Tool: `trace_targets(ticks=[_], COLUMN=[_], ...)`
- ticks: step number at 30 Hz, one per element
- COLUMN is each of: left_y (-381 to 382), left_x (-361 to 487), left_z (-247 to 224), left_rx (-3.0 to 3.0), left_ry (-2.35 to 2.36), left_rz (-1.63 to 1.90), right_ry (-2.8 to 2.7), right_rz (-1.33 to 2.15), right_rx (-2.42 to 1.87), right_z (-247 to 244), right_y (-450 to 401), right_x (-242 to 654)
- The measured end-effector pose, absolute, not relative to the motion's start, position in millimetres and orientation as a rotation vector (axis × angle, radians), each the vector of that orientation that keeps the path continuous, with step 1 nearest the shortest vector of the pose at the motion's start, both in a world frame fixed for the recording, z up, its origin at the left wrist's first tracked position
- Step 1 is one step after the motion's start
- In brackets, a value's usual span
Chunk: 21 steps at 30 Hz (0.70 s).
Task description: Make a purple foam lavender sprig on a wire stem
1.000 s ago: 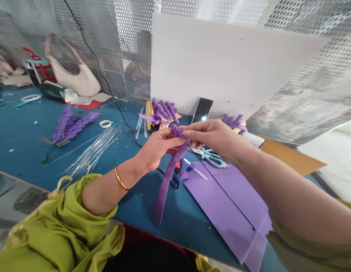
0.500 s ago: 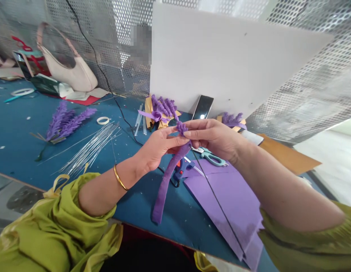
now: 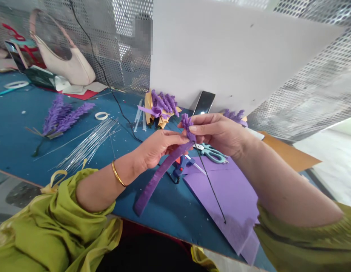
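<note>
Between thumb and fingers, my right hand pinches a purple looped flower head at the top of a thin dark wire stem. The stem slants down to the right over purple sheets. My left hand is closed on a purple strip just below the flower head, and the strip's loose end hangs down to the left. Beneath the hands lie a blue glue gun with a clear glue stick and light-blue-handled scissors.
Finished purple flower sprigs lie at left beside a bundle of silver wires and a tape roll. Wrapped purple flowers, glue sticks and a phone are at the back against a white board. A handbag stands back left.
The flower head and stem have tilted, the stem's lower end shifting up and left. The strip's loose end has swung left. Both hands still hold on; the view has shifted slightly.
</note>
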<state>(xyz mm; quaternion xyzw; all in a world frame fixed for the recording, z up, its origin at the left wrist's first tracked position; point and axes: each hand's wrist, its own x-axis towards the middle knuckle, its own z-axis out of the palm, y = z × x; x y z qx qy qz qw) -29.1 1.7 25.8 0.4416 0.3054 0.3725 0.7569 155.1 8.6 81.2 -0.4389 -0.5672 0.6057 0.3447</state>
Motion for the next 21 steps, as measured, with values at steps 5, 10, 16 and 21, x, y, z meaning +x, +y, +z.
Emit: trace_targets(ticks=[5, 10, 16, 21], left_y=[1, 0, 0, 0], left_x=[-26, -26, -26, -25], left_z=[25, 26, 27, 22], left_rx=[0.966, 0.979, 0.953, 0.989], left_ry=[0.668, 0.674, 0.649, 0.717], left_rz=[0.847, 0.849, 0.821, 0.846], right_ry=[-1.48, -1.489, -1.56, -1.545], right_rz=[1.593, 1.489, 1.356, 1.237], right_rx=[-1.107, -1.127, -1.153, -1.209], right_z=[78, 78, 75, 72], right_y=[9, 7, 6, 2], right_x=[155, 152, 148, 138])
